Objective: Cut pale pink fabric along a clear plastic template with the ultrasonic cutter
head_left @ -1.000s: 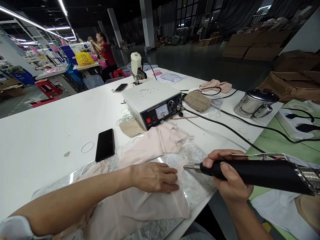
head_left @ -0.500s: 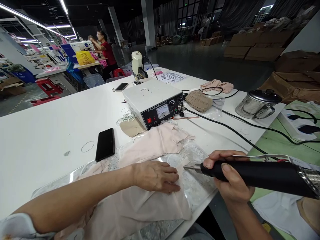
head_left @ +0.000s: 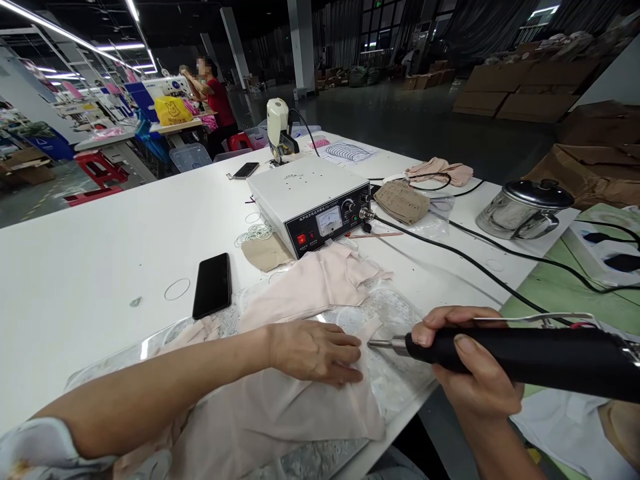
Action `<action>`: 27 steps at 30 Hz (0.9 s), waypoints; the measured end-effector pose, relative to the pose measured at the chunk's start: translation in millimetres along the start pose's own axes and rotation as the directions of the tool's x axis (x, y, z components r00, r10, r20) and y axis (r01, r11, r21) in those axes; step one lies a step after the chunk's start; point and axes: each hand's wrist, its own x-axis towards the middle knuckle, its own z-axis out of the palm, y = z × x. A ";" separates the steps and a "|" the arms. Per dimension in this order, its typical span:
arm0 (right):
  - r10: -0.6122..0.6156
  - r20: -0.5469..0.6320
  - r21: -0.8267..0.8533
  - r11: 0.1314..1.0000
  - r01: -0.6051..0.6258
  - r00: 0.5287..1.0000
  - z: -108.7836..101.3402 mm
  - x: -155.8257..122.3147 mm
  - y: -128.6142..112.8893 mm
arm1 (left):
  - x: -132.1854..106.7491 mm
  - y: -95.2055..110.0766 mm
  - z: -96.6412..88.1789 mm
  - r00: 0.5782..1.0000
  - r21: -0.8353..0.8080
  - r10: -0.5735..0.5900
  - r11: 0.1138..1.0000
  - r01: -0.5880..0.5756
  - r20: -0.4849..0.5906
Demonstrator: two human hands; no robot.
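Note:
My left hand [head_left: 313,350] lies flat, fingers stretched out, pressing on pale pink fabric [head_left: 295,407] spread over a clear textured plate [head_left: 395,313] at the table's near edge. My right hand [head_left: 470,373] is wrapped round a black handheld tool [head_left: 530,360], held level, its thin metal tip [head_left: 383,344] pointing left at the fabric's edge just beyond my left fingertips. A black cable [head_left: 450,253] leaves the front of the white control box [head_left: 313,200] with a dial and red switch and runs right.
A black phone [head_left: 213,285] lies left of the fabric, another phone [head_left: 245,170] farther back. White rings [head_left: 255,233] and beige pieces [head_left: 403,200] lie around the box. A steel pot [head_left: 525,210] stands at right. A person in red works at a far table.
The tool's tip has edged slightly closer to my left fingertips. My left hand stays pressed on the fabric; the camera view shifted a little.

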 end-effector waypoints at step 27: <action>0.004 0.088 -0.060 0.998 0.001 0.996 3.8 0.5 -0.3 | -0.5 0.3 -1.4 0.999 0.035 0.012 0.999 -0.010 -0.044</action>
